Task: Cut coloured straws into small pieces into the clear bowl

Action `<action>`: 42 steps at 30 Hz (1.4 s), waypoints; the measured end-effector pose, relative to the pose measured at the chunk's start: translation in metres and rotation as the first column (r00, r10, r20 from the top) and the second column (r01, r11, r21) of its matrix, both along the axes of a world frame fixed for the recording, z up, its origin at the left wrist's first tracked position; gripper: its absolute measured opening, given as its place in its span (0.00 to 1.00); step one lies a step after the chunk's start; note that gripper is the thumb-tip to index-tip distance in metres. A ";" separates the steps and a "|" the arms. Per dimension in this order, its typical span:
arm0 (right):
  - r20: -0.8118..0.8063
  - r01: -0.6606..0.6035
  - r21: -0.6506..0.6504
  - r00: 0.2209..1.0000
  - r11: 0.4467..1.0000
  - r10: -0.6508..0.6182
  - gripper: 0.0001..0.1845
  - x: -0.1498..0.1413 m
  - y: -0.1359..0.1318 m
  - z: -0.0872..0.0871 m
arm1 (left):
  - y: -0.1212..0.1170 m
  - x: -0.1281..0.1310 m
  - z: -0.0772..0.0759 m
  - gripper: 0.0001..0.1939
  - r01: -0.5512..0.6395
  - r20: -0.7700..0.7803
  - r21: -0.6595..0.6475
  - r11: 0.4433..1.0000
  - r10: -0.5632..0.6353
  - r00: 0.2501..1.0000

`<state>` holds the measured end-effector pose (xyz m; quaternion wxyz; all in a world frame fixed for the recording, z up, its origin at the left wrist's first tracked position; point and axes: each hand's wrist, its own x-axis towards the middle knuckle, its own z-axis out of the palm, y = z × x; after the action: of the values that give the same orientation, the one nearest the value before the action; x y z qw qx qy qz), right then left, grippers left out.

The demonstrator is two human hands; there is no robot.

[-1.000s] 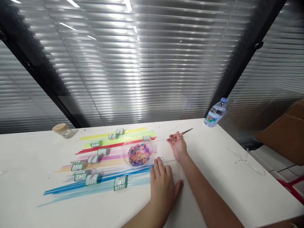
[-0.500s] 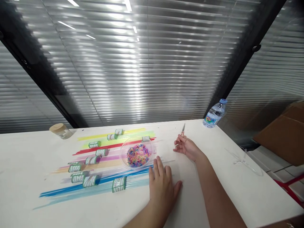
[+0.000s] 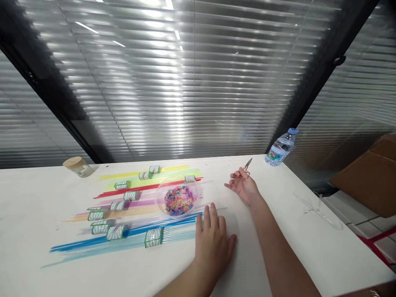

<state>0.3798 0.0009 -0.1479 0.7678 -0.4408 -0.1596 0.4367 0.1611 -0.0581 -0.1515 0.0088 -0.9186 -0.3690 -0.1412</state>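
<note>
My right hand is turned palm up above the table and holds a small pair of scissors with rose-gold handles, blades pointing up and away. My left hand lies flat with fingers spread, its fingertips by the right ends of the dark blue sticks and light blue sticks. Just beyond it stands a clear round bowl with many tiny multicoloured cut pieces in it. Beside and under the bowl, bundles of thin coloured sticks lie in rows, including red sticks, with green-and-white striped paper bands.
A jar with a wooden lid stands tilted-looking at the back left. At the back right corner is a water bottle. A clear plastic tie or bag strip lies at the right. Past the table edge sits a cardboard box.
My right hand has turned more palm up, and the scissors have swung to the right with it. My left hand stays almost in place.
</note>
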 end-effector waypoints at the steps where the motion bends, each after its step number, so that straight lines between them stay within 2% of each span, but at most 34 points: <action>1: -0.005 0.070 -0.030 0.998 0.997 -0.070 0.21 -0.001 0.005 -0.003 | 0.000 0.000 0.001 0.24 0.015 -0.001 0.006 1.000 -0.015 1.000; 2: 0.009 0.225 -0.024 0.974 0.974 -0.225 0.21 0.000 0.008 -0.005 | 0.000 0.000 0.002 0.23 0.026 0.001 0.012 1.000 -0.026 1.000; 3: 0.015 0.325 -0.005 0.946 0.946 -0.325 0.21 0.003 0.009 -0.006 | 0.000 0.000 0.002 0.23 0.034 0.004 0.020 0.999 -0.034 0.999; 5: 0.023 0.438 0.039 0.898 0.898 -0.440 0.21 0.013 0.005 -0.003 | -0.001 0.000 0.002 0.23 0.050 0.015 0.040 0.998 -0.051 0.999; 7: 0.016 0.475 0.076 0.878 0.877 -0.478 0.22 0.022 -0.003 0.003 | -0.001 -0.001 0.002 0.23 0.068 0.034 0.068 0.995 -0.070 0.997; 9: -0.007 0.411 0.104 0.911 0.906 -0.412 0.23 0.022 -0.009 0.009 | -0.001 -0.002 0.002 0.22 0.089 0.060 0.105 0.990 -0.096 0.994; 11: -0.066 0.255 0.122 0.966 0.959 -0.248 0.26 0.013 -0.009 0.012 | -0.001 -0.002 0.002 0.20 0.116 0.093 0.146 0.982 -0.131 0.987; 13: -0.079 0.122 0.077 0.990 0.990 -0.116 0.28 -0.002 -0.004 0.011 | 0.000 -0.002 0.004 0.17 0.144 0.130 0.191 0.971 -0.170 0.977; 15: 0.054 0.057 -0.019 0.997 0.998 -0.056 0.28 -0.014 0.003 0.006 | 0.001 -0.002 0.005 0.13 0.186 0.159 0.233 0.954 -0.226 0.961; 17: 0.293 0.097 -0.125 0.955 0.987 -0.057 0.27 -0.022 0.006 0.001 | 0.002 -0.002 0.007 0.10 0.230 0.172 0.254 0.939 -0.278 0.945; 19: 0.426 0.138 -0.173 0.903 0.975 -0.053 0.26 -0.024 0.006 -0.003 | 0.002 -0.002 0.009 0.08 0.266 0.176 0.263 0.927 -0.317 0.932; 24: 0.665 0.119 -0.252 0.742 0.960 0.082 0.24 -0.024 0.001 -0.007 | 0.001 -0.004 0.018 0.08 0.327 0.218 0.310 0.893 -0.401 0.890; 27: 0.698 0.105 -0.281 0.705 0.954 0.128 0.26 -0.029 0.001 -0.008 | 0.014 -0.010 0.033 0.06 0.308 0.286 0.315 0.898 -0.399 0.871; 31: 0.728 0.124 -0.287 0.673 0.950 0.132 0.24 -0.036 0.001 -0.007 | 0.049 -0.031 0.059 0.10 0.152 0.386 0.278 0.949 -0.255 0.887; 32: 0.734 0.137 -0.287 0.668 0.948 0.126 0.24 -0.037 0.000 -0.007 | 0.059 -0.037 0.066 0.11 0.085 0.395 0.222 0.971 -0.169 0.903; 34: 0.741 0.171 -0.290 0.663 0.942 0.108 0.23 -0.038 0.000 -0.007 | 0.079 -0.046 0.082 0.13 -0.111 0.400 0.016 0.994 0.095 0.911; 35: 0.741 0.186 -0.292 0.664 0.938 0.099 0.23 -0.039 0.001 -0.007 | 0.089 -0.050 0.091 0.16 -0.213 0.369 -0.074 0.974 0.225 0.902; 37: 0.732 0.214 -0.291 0.678 0.933 0.073 0.23 -0.039 0.003 -0.010 | 0.108 -0.056 0.111 0.25 -0.361 0.273 -0.127 0.924 0.382 0.883; 41: 0.678 0.242 -0.252 0.735 0.937 -0.007 0.22 -0.040 0.009 -0.018 | 0.129 -0.062 0.155 0.38 -0.499 0.030 -0.261 0.826 0.524 0.851; 42: 0.668 0.251 -0.236 0.743 0.939 -0.030 0.22 -0.040 0.010 -0.020 | 0.127 -0.062 0.164 0.40 -0.463 0.018 -0.315 0.828 0.493 0.870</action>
<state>0.3398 0.0113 -0.1679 0.6148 -0.6914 -0.3132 0.2142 0.0994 0.0688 0.0121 -0.1142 -0.7792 -0.6042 -0.1218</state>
